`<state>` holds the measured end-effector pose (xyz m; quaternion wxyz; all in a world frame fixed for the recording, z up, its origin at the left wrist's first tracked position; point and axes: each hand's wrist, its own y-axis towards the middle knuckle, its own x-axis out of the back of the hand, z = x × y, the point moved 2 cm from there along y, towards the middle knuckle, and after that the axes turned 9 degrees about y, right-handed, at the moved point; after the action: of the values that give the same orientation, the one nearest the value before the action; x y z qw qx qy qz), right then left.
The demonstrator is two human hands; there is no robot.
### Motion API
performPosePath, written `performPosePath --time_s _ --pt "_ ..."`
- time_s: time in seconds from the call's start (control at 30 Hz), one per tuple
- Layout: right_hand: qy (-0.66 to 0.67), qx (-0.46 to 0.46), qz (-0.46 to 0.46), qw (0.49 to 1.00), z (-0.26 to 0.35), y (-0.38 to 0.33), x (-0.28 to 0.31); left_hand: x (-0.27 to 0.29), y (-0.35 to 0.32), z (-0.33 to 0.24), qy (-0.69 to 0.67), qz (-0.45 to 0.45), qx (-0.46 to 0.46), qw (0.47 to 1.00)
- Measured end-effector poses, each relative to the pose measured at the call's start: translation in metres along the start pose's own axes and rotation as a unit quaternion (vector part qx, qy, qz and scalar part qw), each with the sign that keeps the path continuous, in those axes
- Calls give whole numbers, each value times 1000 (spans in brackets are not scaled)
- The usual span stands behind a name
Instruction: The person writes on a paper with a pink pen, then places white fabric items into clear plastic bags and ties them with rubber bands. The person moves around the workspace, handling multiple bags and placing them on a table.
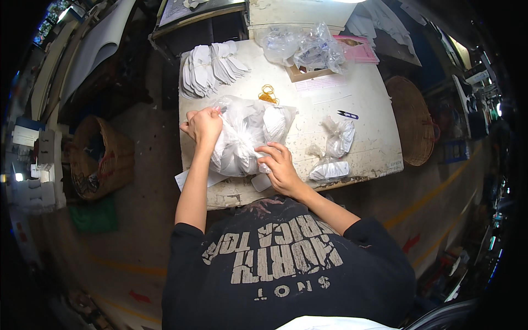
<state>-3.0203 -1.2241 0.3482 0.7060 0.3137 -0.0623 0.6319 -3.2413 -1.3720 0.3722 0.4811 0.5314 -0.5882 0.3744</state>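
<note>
A clear plastic bag (pixel 237 144) filled with white pieces lies at the near left of the worktable (pixel 366 129). My left hand (pixel 203 126) is closed on the bag's upper left side, pinching the plastic. At the bag's lower right, the curled fingers of my right hand (pixel 279 166) grip its edge. Just beyond the bag is a small heap of yellow rubber bands (pixel 267 94). To the right of it lie smaller clear bags of white pieces (pixel 340 137) and dark-handled thread snips (pixel 347 115). A white tag-like piece (pixel 261 182) shows below the bag.
Bundled white cut pieces (pixel 212 69) are stacked at the table's far left. Crumpled clear bags (pixel 302 47) cover part of a brown frame-like piece (pixel 311 73), near a pink flat item (pixel 357 50). Wicker baskets stand left (pixel 118 157) and right (pixel 410 121) of the table.
</note>
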Motion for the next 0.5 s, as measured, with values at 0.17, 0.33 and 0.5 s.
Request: performPosePath --time_s 0.17,0.33,0.5 --pt "13 -1 -35 999 16 19 32 20 -6 6 -513 99 -121 844" --pt "93 20 -53 994 35 71 40 31 -76 -2 -415 321 -302 796" --pt "115 -20 -28 993 34 78 26 23 -98 -5 -518 300 -174 782"
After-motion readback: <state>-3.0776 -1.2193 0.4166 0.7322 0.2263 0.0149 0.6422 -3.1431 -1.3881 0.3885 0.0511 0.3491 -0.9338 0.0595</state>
